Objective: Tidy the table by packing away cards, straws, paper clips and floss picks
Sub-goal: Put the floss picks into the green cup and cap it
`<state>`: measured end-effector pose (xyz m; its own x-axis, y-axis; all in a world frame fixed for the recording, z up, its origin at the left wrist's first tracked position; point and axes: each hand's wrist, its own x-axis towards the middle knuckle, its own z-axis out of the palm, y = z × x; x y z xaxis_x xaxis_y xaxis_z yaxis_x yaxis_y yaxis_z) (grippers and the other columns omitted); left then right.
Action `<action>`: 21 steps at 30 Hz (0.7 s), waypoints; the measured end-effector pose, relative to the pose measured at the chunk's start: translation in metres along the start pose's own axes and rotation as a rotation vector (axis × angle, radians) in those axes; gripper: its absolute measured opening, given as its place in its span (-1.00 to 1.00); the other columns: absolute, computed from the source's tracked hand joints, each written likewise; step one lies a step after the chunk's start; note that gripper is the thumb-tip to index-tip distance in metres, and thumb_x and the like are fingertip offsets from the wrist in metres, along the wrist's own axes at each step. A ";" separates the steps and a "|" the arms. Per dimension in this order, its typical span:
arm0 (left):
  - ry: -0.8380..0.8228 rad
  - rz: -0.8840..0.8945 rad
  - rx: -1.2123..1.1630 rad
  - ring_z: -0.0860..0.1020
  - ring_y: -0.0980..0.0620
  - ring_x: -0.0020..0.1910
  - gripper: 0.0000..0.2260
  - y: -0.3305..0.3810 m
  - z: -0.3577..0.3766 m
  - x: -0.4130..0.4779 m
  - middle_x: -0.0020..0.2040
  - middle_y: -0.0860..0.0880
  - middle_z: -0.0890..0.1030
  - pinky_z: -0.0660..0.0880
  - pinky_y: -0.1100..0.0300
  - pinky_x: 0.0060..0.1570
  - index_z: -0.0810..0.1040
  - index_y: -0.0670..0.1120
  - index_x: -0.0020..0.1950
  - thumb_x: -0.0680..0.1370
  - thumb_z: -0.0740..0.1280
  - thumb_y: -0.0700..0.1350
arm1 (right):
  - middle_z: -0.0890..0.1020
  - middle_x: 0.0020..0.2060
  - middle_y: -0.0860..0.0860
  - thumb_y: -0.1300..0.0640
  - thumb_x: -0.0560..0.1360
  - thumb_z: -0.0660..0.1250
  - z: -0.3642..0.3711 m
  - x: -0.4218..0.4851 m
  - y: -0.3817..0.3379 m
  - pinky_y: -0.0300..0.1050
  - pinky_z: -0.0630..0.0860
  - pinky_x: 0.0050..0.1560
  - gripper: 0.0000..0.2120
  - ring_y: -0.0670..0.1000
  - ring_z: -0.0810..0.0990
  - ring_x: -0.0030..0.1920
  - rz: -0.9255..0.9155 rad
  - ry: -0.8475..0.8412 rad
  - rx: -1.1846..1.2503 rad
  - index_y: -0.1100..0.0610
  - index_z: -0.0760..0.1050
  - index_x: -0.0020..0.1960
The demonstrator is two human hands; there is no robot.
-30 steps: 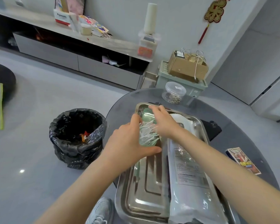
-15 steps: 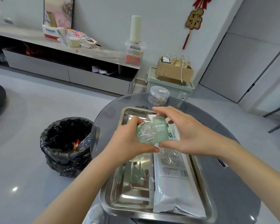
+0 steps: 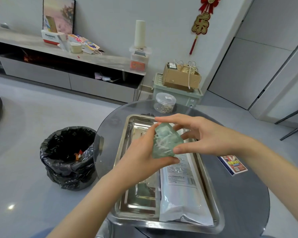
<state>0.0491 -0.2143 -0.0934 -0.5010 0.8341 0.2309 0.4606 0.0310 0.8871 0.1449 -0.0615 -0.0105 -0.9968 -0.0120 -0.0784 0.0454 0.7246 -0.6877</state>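
A: Hands first. Left?
B: Left hand (image 3: pixel 141 157) grips a translucent pale-green plastic box of floss picks (image 3: pixel 165 141). The fingers wrap its left side and the thumb lies along the lower front edge.
A: Right?
B: Right hand (image 3: pixel 208 138) is on the same box. The thumb presses its right side, the middle fingers curl behind it, and the index finger arches over the top. Can't tell if the index touches the lid.
A: Box location?
B: In the air between both hands, above the far half of a shiny rectangular steel tray (image 3: pixel 127 140), not touching it. White picks show through the walls in a jumble.
A: Inside the tray?
B: A long white plastic pouch (image 3: pixel 181 191) with printed text, lying flat along the right side.
A: Other task things?
B: A clear round plastic jar of metal paper clips (image 3: pixel 165 103), lid on, stands upright on the round dark glass table (image 3: pixel 244 200) just beyond the tray's far end. A blue-edged card box (image 3: pixel 233 164) lies flat on the table, right of the tray and apart from it, partly hidden by the right forearm.
A: Off the table?
B: A bin lined with a black bag (image 3: pixel 69 157), on the floor left of the table.
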 end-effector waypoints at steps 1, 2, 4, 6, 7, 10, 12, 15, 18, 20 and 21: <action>0.013 0.005 -0.007 0.55 0.32 0.02 -0.31 0.000 0.000 -0.001 0.08 0.22 0.58 0.51 0.31 0.05 0.25 0.18 0.35 0.34 0.53 0.06 | 0.46 0.24 -0.21 0.20 0.44 0.45 0.001 0.001 -0.002 -0.13 0.50 0.18 -0.36 -0.07 0.47 0.23 -0.016 -0.005 -0.020 -0.26 0.34 0.38; 0.032 0.011 -0.016 0.54 0.32 0.01 -0.29 0.001 0.000 0.000 0.07 0.22 0.57 0.49 0.37 0.02 0.24 0.18 0.36 0.33 0.54 0.06 | 0.46 0.25 -0.20 0.21 0.44 0.45 0.001 0.000 -0.004 -0.13 0.49 0.19 -0.36 -0.07 0.46 0.23 -0.028 0.003 -0.035 -0.27 0.34 0.38; 0.081 0.012 0.002 0.53 0.31 0.02 -0.26 0.000 -0.001 0.000 0.08 0.22 0.55 0.47 0.42 -0.01 0.22 0.20 0.37 0.30 0.55 0.11 | 0.45 0.25 -0.22 0.22 0.44 0.45 -0.001 -0.001 -0.005 -0.14 0.48 0.20 -0.35 -0.09 0.44 0.27 -0.049 0.023 -0.081 -0.26 0.34 0.38; 0.116 0.009 0.058 0.51 0.26 0.05 -0.22 -0.001 -0.002 0.001 0.09 0.21 0.53 0.47 0.36 0.02 0.25 0.17 0.38 0.26 0.55 0.16 | 0.43 0.27 -0.24 0.22 0.44 0.45 0.001 -0.002 -0.005 -0.17 0.47 0.21 -0.35 -0.12 0.41 0.31 -0.068 0.031 -0.143 -0.22 0.33 0.40; 0.126 0.011 0.069 0.51 0.25 0.06 -0.22 -0.002 -0.002 0.001 0.09 0.21 0.53 0.47 0.36 0.02 0.27 0.14 0.37 0.24 0.56 0.17 | 0.43 0.27 -0.24 0.22 0.44 0.45 0.002 -0.001 -0.006 -0.19 0.47 0.20 -0.35 -0.13 0.41 0.32 -0.076 0.030 -0.149 -0.20 0.33 0.41; 0.144 0.013 0.049 0.50 0.30 0.01 -0.23 0.001 -0.002 0.002 0.01 0.24 0.52 0.44 0.45 -0.06 0.31 0.09 0.33 0.21 0.58 0.14 | 0.44 0.27 -0.23 0.24 0.44 0.44 0.005 0.002 -0.006 -0.18 0.48 0.22 -0.37 -0.13 0.42 0.32 -0.083 0.038 -0.122 -0.17 0.34 0.40; 0.164 0.007 0.019 0.48 0.40 -0.06 -0.23 0.003 -0.004 0.002 -0.06 0.26 0.51 0.41 0.51 -0.12 0.32 0.10 0.29 0.18 0.60 0.12 | 0.45 0.27 -0.22 0.26 0.44 0.44 0.004 0.003 -0.006 -0.17 0.48 0.24 -0.36 -0.14 0.44 0.30 -0.066 0.042 -0.083 -0.19 0.35 0.39; 0.151 0.000 0.056 0.43 0.50 -0.14 -0.28 0.004 -0.006 0.000 -0.11 0.28 0.47 0.37 0.57 -0.19 0.33 0.09 0.19 0.16 0.61 0.12 | 0.45 0.29 -0.26 0.25 0.43 0.44 0.005 0.003 -0.007 -0.14 0.47 0.25 -0.37 -0.17 0.44 0.30 -0.042 -0.004 0.002 -0.20 0.36 0.37; 0.160 -0.016 0.023 0.46 0.48 -0.15 -0.27 0.003 -0.006 0.001 -0.12 0.27 0.49 0.39 0.57 -0.19 0.33 0.09 0.19 0.15 0.62 0.11 | 0.44 0.31 -0.26 0.24 0.44 0.44 0.006 0.005 -0.008 -0.06 0.51 0.23 -0.38 -0.16 0.44 0.31 -0.048 -0.023 -0.009 -0.18 0.36 0.38; 0.164 -0.028 -0.029 0.50 0.43 -0.11 -0.26 0.002 -0.008 0.001 -0.08 0.23 0.54 0.42 0.54 -0.17 0.30 0.12 0.19 0.15 0.62 0.09 | 0.45 0.32 -0.20 0.25 0.44 0.42 0.007 0.006 -0.007 -0.02 0.53 0.20 -0.40 -0.11 0.45 0.32 -0.057 -0.021 0.035 -0.12 0.37 0.39; 0.150 -0.034 -0.044 0.52 0.39 -0.09 -0.26 0.002 -0.009 0.001 -0.06 0.21 0.56 0.43 0.53 -0.16 0.29 0.13 0.19 0.15 0.62 0.08 | 0.45 0.32 -0.17 0.26 0.44 0.42 0.007 0.005 -0.007 -0.01 0.54 0.20 -0.41 -0.08 0.45 0.32 -0.060 -0.024 0.059 -0.10 0.37 0.40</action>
<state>0.0429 -0.2183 -0.0884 -0.6212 0.7412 0.2545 0.4105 0.0312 0.9113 0.1400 -0.0715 -0.0113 -0.9961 -0.0710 -0.0530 -0.0095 0.6804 -0.7328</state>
